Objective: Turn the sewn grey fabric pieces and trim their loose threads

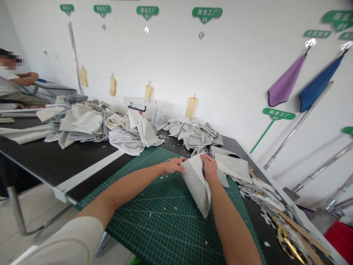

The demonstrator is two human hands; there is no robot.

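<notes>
A folded piece of grey and white cloth (194, 180) hangs between my hands above the green cutting mat (165, 228), its lower corner pointing down. My left hand (175, 165) pinches its upper left edge, thumb on the near side. At the upper right edge, my right hand (209, 166) has its fingers closed on the same cloth. Something thin lies by my left fingers, too small to make out. Small white scraps dot the mat. Just right of my right hand, more grey cloth (233, 163) lies on the table.
Cloth heaps (82, 121) fill the table's far left; another pile (194, 132) lies beyond the mat. A clear plastic box (158, 112) stands by the wall. Gold-handled scissors (286, 243) and wooden strips (300, 224) lie at right among scraps. Another person (13, 81) sits far left.
</notes>
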